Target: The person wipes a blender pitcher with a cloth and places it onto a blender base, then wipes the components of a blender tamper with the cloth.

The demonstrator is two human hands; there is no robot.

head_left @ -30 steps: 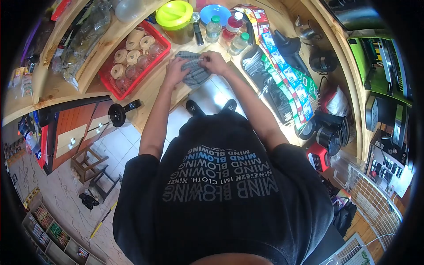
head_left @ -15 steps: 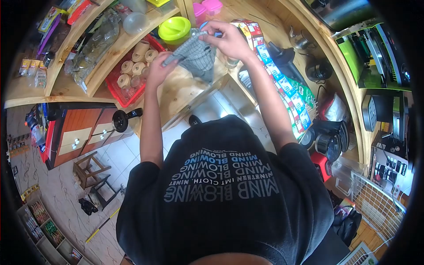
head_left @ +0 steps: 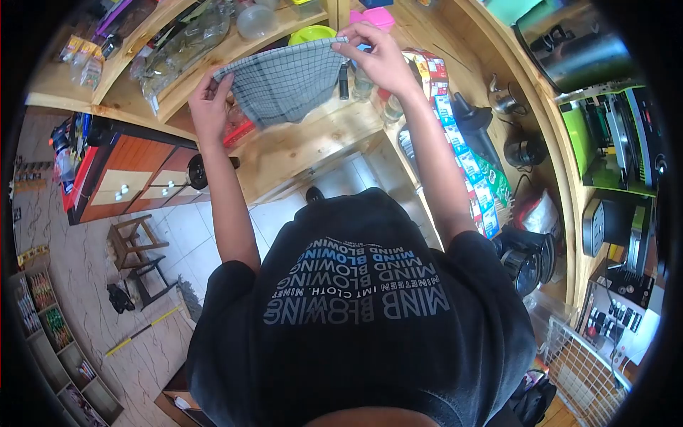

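A grey checked cloth [head_left: 288, 82] hangs stretched between my hands above the wooden counter [head_left: 306, 153]. My left hand [head_left: 210, 107] pinches its upper left corner. At the upper right corner, my right hand [head_left: 373, 57] grips the edge between thumb and fingers. The cloth hides most of a red basket [head_left: 238, 134] behind it and part of a lime-green container [head_left: 313, 34]. Just below my right hand stand a small dark bottle-like object [head_left: 344, 82] and a glass jar [head_left: 363, 84].
Strips of colourful sachets [head_left: 452, 132] hang along the right of the counter, near a metal kettle [head_left: 506, 99]. A wooden shelf [head_left: 171, 99] with plastic bags and a clear bowl [head_left: 257, 23] is at the left. A black round-ended object [head_left: 199, 171] juts out below it.
My hands have moved apart, the left one further left, and the bunched cloth is now spread wide. It covers the red basket and its rolls, which showed before. The view has shifted slightly.
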